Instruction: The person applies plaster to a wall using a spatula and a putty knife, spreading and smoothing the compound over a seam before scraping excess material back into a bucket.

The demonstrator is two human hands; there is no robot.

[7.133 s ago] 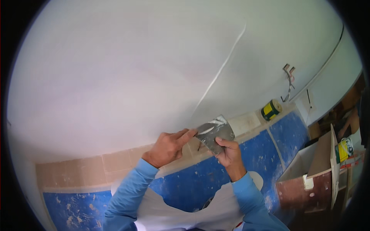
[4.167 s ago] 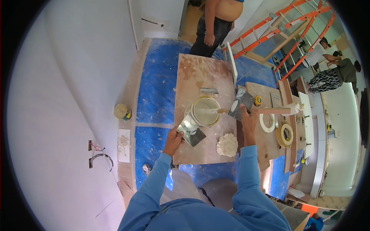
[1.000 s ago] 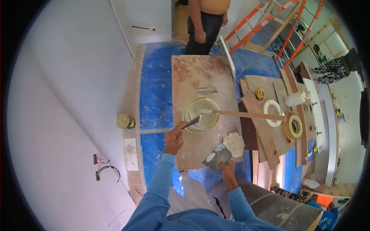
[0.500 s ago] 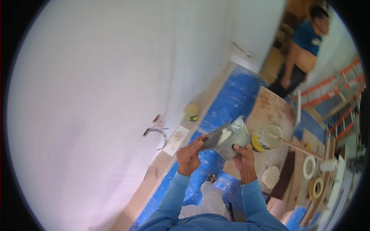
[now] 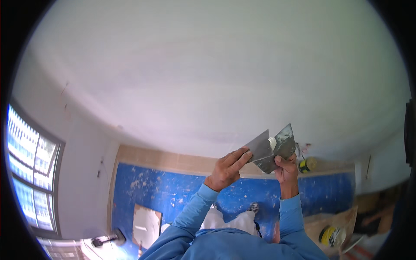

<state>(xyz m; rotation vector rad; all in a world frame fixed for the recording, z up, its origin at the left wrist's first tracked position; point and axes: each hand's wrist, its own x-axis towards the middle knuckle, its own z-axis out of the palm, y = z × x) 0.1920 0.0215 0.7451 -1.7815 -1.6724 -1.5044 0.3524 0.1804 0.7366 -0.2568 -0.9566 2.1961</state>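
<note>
My left hand (image 5: 225, 169) is closed on a flat grey putty knife (image 5: 260, 146), fingers laid along its blade. My right hand (image 5: 286, 171) grips a second putty knife (image 5: 284, 145), its broad blade smeared with white, the thumb pressed on its near face. A dab of white filler (image 5: 272, 142) sits between the two blades, which meet in a V in front of the wall. The handles are hidden by my hands. Ahead stands the large pale wall (image 5: 195, 86), smooth and whitish.
Blue floor covering (image 5: 173, 186) with white specks runs along the wall's foot. A yellow-and-black tub (image 5: 307, 165) stands by the wall, and a yellow bucket (image 5: 330, 236) at lower right. A lit work lamp (image 5: 108, 239) and a barred window (image 5: 32, 169) are on the left.
My view has swung left to face the wall; the bucket has shifted to the lower right and the ladder mostly out of sight. Both hands still hold the knives, blades touching.
</note>
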